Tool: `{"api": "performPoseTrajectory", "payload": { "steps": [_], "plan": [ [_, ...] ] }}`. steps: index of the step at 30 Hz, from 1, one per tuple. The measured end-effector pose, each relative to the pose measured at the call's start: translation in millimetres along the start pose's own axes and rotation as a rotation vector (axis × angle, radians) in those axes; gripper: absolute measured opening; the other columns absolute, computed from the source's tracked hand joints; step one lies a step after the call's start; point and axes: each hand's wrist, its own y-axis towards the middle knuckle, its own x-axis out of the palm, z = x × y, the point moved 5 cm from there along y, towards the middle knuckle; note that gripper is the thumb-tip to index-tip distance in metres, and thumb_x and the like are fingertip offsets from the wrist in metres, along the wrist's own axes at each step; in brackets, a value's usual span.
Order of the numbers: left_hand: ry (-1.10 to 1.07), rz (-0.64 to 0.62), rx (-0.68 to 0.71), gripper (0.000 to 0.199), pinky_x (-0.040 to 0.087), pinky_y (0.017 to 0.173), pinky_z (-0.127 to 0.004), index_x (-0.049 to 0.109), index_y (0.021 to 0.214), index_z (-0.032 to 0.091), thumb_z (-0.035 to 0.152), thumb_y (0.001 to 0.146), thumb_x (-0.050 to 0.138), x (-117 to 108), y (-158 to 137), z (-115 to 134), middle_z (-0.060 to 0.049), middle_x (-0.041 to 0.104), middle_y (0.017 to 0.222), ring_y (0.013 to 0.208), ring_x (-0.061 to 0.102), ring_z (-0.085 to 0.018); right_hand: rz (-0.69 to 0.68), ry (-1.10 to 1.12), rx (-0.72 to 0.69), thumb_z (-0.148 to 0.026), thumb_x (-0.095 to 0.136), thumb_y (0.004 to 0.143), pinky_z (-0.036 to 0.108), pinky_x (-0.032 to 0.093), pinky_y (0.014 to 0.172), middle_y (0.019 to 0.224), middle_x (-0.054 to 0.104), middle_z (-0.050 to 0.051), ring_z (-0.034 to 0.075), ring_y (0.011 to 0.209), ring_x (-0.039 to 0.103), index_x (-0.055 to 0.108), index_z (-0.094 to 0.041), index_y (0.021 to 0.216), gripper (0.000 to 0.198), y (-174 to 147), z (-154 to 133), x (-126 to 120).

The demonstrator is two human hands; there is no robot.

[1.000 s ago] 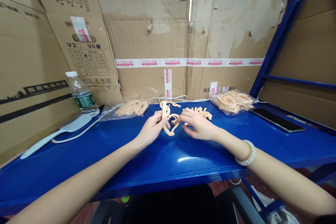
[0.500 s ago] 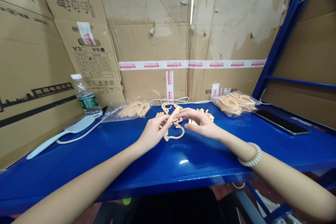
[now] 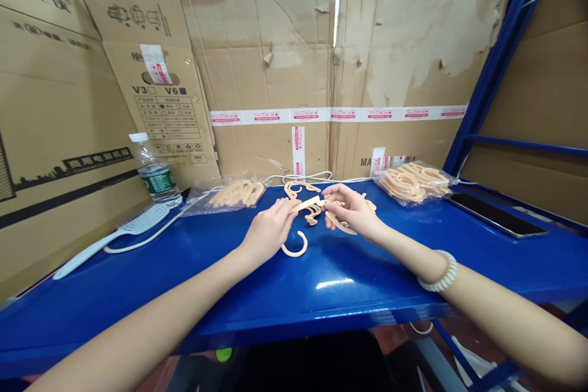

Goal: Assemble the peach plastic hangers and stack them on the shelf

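My left hand (image 3: 270,225) is closed on a beige plastic hanger (image 3: 307,203) that looks like a folding one. Its curved hook (image 3: 298,251) hangs out below my fingers. The fingers of my right hand (image 3: 353,209) pinch the other side of it, near the middle joint, and a curved beige arm (image 3: 343,226) sticks out under that hand. Whether this arm joins the piece in my left hand is hidden by my fingers. Behind the hands lie loose beige hanger parts (image 3: 290,188), partly covered by them.
On the blue tabletop (image 3: 275,300) lie bagged hangers at left (image 3: 239,191) and right (image 3: 413,182). A water bottle (image 3: 158,174) and a pale hairbrush (image 3: 138,220) stand and lie at left, a phone (image 3: 496,214) at right. Cardboard panels (image 3: 271,73) wall the back.
My right hand has gone from loosely spread fingers to a grip on the hanger. The hanger has turned flatter, and its hook now points down toward me. The view has shifted slightly.
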Motion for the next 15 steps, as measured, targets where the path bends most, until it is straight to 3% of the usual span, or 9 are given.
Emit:
{"api": "performPoseTrajectory", "payload": {
  "steps": [4,9,15],
  "plan": [
    [0.161,-0.027,0.067,0.032,0.051,0.085,-0.035,0.056,0.121,0.019,0.023,0.096,0.038,3,0,3,-0.011,0.065,0.112,0.104,0.062,-0.024,-0.053,0.001,0.142,-0.046,0.067,0.077,0.022,0.047,0.041,0.069,0.067,0.001,0.012,0.044,0.060,0.053,-0.015,0.094,0.038,1,12,4],
    [0.256,-0.043,0.132,0.032,0.051,0.073,-0.031,0.057,0.122,0.019,0.024,0.095,0.038,13,-2,2,-0.012,0.067,0.103,0.092,0.065,-0.025,-0.163,0.008,0.171,-0.048,0.068,0.076,0.021,0.047,0.038,0.068,0.069,0.003,0.011,0.041,0.059,0.058,-0.012,0.086,0.039,-1,15,16],
    [0.329,-0.118,0.099,0.033,0.044,0.057,-0.025,0.061,0.111,0.018,0.030,0.097,0.034,17,-2,3,-0.012,0.068,0.084,0.070,0.065,-0.021,-0.252,0.008,0.244,-0.053,0.064,0.077,0.016,0.038,0.030,0.064,0.069,0.003,0.008,0.035,0.054,0.061,-0.011,0.087,0.043,-5,13,24]
  ]
}}
